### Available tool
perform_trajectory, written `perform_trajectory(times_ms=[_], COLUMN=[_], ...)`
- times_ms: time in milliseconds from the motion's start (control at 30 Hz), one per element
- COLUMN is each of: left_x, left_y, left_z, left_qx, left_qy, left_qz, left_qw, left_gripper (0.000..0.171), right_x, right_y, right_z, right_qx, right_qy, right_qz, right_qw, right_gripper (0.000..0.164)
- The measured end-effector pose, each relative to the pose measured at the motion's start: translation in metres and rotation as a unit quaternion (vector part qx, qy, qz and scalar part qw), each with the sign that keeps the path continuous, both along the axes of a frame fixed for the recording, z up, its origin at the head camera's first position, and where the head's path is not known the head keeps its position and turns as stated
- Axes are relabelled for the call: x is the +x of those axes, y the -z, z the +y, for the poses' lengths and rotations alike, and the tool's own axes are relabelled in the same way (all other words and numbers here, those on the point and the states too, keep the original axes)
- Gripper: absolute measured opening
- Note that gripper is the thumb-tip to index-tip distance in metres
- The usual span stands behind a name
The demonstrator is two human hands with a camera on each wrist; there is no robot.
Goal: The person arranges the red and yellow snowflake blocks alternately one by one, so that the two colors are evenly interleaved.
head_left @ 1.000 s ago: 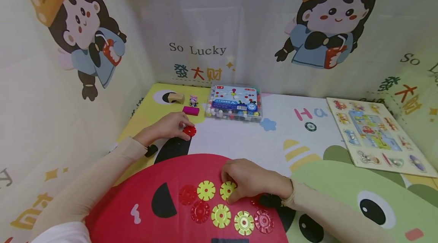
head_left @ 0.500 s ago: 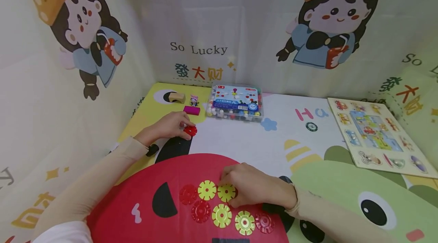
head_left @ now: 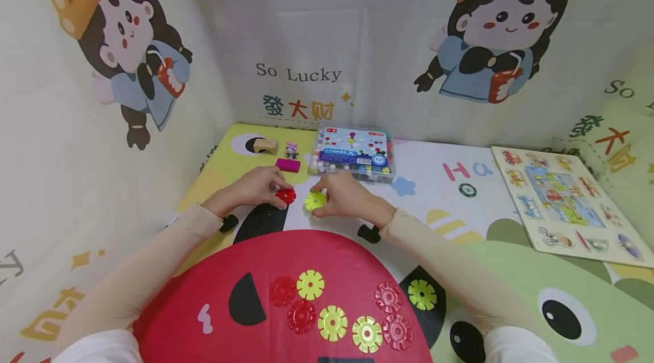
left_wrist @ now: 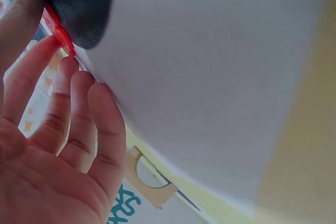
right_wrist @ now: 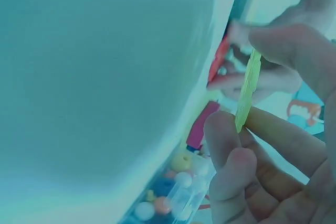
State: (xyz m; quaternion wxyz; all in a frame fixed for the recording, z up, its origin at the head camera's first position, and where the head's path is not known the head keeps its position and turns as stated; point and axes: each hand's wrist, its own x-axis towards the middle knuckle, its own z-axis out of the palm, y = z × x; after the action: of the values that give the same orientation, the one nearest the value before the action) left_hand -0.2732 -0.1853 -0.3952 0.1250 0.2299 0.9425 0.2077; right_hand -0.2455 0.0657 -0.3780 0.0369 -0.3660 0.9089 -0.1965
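My left hand [head_left: 255, 187] pinches a red notched plastic disc [head_left: 287, 196] between thumb and fingertips, over the white part of the tablecloth. In the left wrist view the red disc [left_wrist: 60, 32] shows edge-on, and the other fingers are extended. Just right of it, my right hand [head_left: 349, 195] holds a yellow notched disc [head_left: 314, 200] by its edges. Seen from the right wrist, the yellow disc [right_wrist: 248, 92] stands edge-on between thumb and fingers, apart from the red one. Nearer me on the red printed area lie several more discs, including a yellow disc [head_left: 332, 323] and a red disc [head_left: 301, 317].
Behind the hands are a clear box of beads [head_left: 351, 153], a magenta block [head_left: 288, 165], a small figurine [head_left: 292, 150] and a wooden arch block [head_left: 265, 145]. A puzzle board [head_left: 562, 204] lies at right, beside a round token [head_left: 467, 190]. Another yellow disc [head_left: 422, 294] lies front right.
My right hand has taken a yellow disc from the group and carried it forward and left, beside the red disc. Another yellow disc at front right is uncovered. My left hand stays put.
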Motion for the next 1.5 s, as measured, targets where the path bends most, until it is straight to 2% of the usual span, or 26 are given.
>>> perform_trajectory(times_ms=[100,200,433,600,800,867,933,1000,1033,1100,1167,1233,1300,1367,1500], left_x=[-0.001,-0.002,-0.002,-0.003,-0.006,-0.006,-0.007,-0.007,-0.007,-0.007,-0.007,-0.007,-0.007,-0.006,-0.007], left_y=[-0.001,-0.001,0.001,0.000,-0.003,-0.004,-0.005,-0.005,-0.005,-0.004,-0.004,-0.004,-0.004,-0.005,-0.003], left_z=[0.001,0.001,0.001,-0.001,-0.004,-0.003,-0.001,0.003,0.005,0.010,0.017,0.025,0.032,0.036,0.039], left_qx=[0.008,0.011,0.011,0.011,0.009,0.005,0.001,0.004,0.006,0.016,0.018,0.013,0.002,-0.004,-0.004], left_qy=[0.004,0.008,0.007,0.013,0.024,0.031,0.036,0.039,0.039,0.042,0.051,0.061,0.064,0.062,0.056], left_qz=[-0.001,0.001,0.001,0.007,0.006,0.011,0.019,0.027,0.029,0.029,0.028,0.027,0.025,0.020,0.014], left_qw=[1.0000,0.9999,0.9999,0.9998,0.9996,0.9995,0.9992,0.9989,0.9988,0.9986,0.9981,0.9977,0.9976,0.9979,0.9983], left_gripper=[0.052,0.052,0.052,0.052,0.053,0.054,0.056,0.058,0.058,0.057,0.056,0.054,0.054,0.052,0.048], right_x=[-0.015,-0.021,-0.024,-0.025,-0.025,-0.017,-0.003,0.019,0.032,0.057,0.079,0.095,0.104,0.106,0.101], right_y=[0.001,0.006,0.014,0.014,0.013,0.012,0.009,0.005,0.003,0.000,0.000,0.001,0.004,0.006,0.010], right_z=[-0.014,-0.022,-0.022,-0.020,-0.020,-0.019,-0.019,-0.021,-0.024,-0.030,-0.037,-0.041,-0.042,-0.043,-0.043], right_qx=[0.027,0.060,0.052,0.051,0.065,0.062,0.054,0.054,0.058,0.075,0.106,0.135,0.151,0.153,0.131], right_qy=[0.015,0.022,0.004,-0.011,-0.009,-0.007,-0.027,-0.075,-0.111,-0.193,-0.259,-0.296,-0.306,-0.302,-0.283], right_qz=[-0.004,-0.010,-0.018,-0.016,-0.016,-0.009,-0.001,0.005,0.003,-0.003,0.002,0.027,0.046,0.061,0.008], right_qw=[1.000,0.998,0.998,0.999,0.998,0.998,0.998,0.996,0.992,0.978,0.960,0.945,0.939,0.939,0.950], right_gripper=[0.051,0.049,0.044,0.045,0.052,0.053,0.051,0.049,0.048,0.050,0.053,0.054,0.053,0.050,0.049])
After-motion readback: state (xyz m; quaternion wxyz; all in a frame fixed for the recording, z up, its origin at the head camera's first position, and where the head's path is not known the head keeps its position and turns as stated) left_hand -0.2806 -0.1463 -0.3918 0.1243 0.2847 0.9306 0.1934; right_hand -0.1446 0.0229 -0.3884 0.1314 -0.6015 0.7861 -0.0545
